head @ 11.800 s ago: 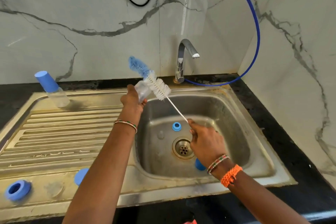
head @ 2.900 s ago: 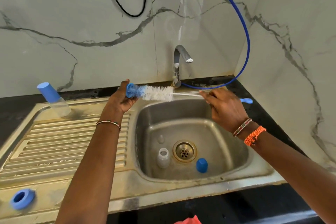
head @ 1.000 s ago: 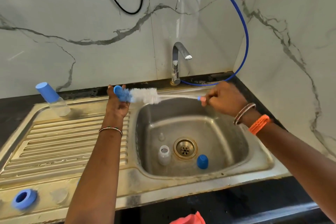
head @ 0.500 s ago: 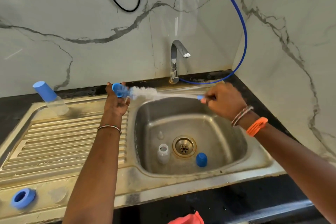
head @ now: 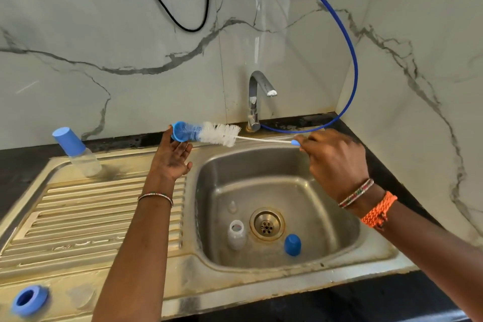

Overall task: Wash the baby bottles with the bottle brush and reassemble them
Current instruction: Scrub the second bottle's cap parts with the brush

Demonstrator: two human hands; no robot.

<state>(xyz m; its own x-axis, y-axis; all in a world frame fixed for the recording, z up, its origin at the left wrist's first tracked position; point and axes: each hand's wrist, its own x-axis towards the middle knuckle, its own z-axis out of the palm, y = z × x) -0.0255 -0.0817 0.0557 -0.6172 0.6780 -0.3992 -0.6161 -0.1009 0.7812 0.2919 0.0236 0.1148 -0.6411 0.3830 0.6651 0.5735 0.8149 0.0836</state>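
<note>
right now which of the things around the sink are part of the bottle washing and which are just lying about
Part of the job:
- bottle brush, held in the right hand
- blue cap on the brush tip, at the left hand
- open bottle and blue cap in the basin
- capped bottle on the drainboard
- blue ring

Just lying about:
- blue hose
- black cable

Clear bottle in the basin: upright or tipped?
Upright. The clear bottle stands on the sink floor beside the drain, open neck facing up.
</note>
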